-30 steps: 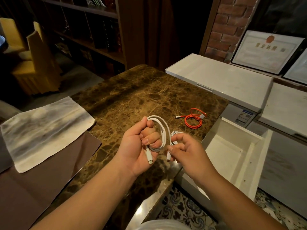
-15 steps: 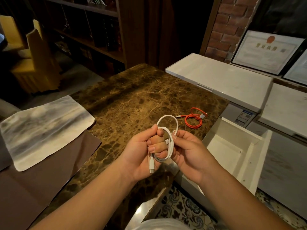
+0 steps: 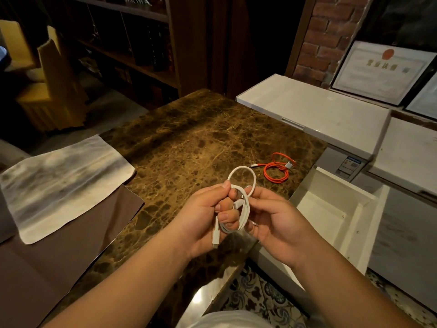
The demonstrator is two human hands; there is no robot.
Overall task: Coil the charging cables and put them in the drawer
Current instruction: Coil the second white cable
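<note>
white cable [image 3: 246, 207] coiled, pinched by left hand [image 3: 203, 216] fingers, right hand [image 3: 276, 223] fingers

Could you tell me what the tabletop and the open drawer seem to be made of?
Tabletop: polished brown marble or a marble-look stone, judging by pale veining and sheen. Drawer: matte white painted wood or laminate board, probably; flat panels, visible screw heads.

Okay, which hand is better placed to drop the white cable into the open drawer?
Probably the right hand: it is closest to the open drawer and already touches the white cable. The left hand grips the coil over the table.
</note>
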